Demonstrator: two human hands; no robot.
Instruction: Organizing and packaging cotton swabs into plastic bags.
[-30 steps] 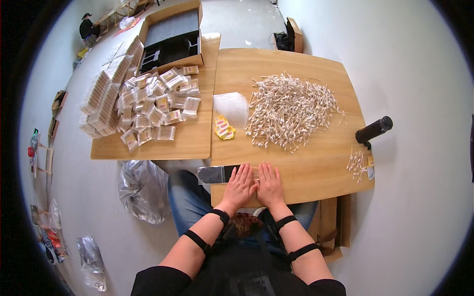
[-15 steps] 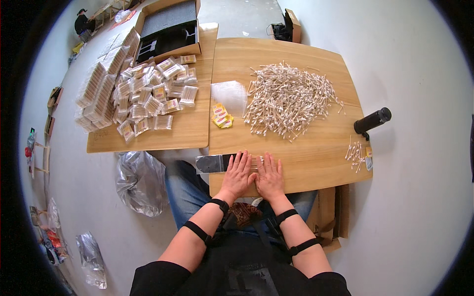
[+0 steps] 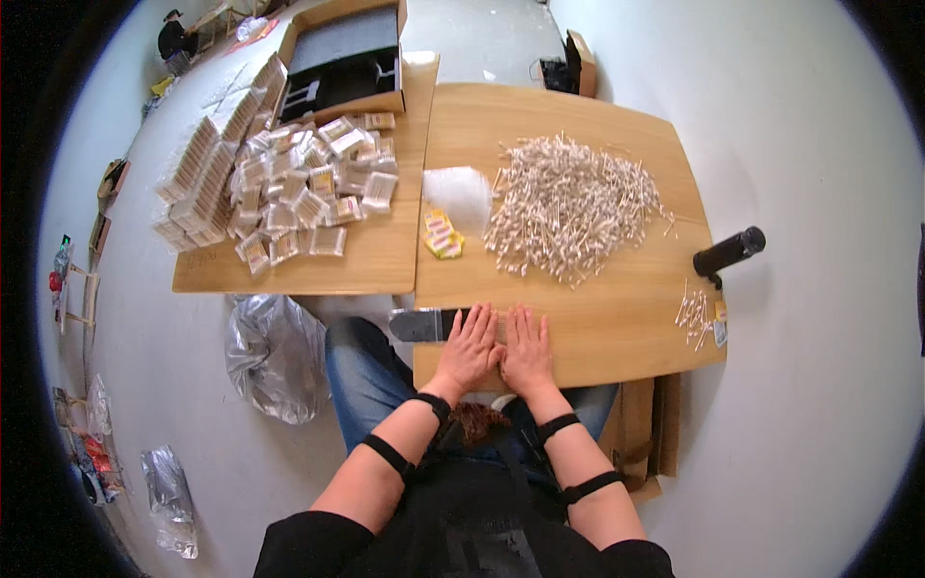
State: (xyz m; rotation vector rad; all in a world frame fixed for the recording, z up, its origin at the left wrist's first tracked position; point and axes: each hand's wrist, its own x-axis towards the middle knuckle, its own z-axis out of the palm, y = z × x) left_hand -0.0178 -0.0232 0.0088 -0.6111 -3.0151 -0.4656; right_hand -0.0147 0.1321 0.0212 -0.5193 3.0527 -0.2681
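Note:
My left hand [image 3: 467, 349] lies flat near the table's front edge, fingers straight and pressed down on a dark flat strip [image 3: 416, 326]. The strip has a rounded grey end, looks partly covered in clear plastic, and juts past the table's left edge. Beside it my right hand [image 3: 526, 349] also lies flat, fingers stretched forward, thumbs close together. A few thin cotton swab sticks [image 3: 501, 328] show in the narrow gap between the hands; the rest is hidden under the fingers. Beyond the hands is a large heap of loose cotton swabs [image 3: 573, 207].
Clear bags [image 3: 457, 196] and yellow cards [image 3: 442, 235] lie left of the heap. Packed swab bags [image 3: 313, 207] cover the left table, beside stacked packs [image 3: 198, 178] and an open box [image 3: 347, 58]. At right are a black cylinder [image 3: 729, 252] and scattered swabs [image 3: 692, 313].
The whole view has shifted slightly. Both hands stay flat in the same place on the table; the gap between them looks narrower, with less of the swab sticks showing.

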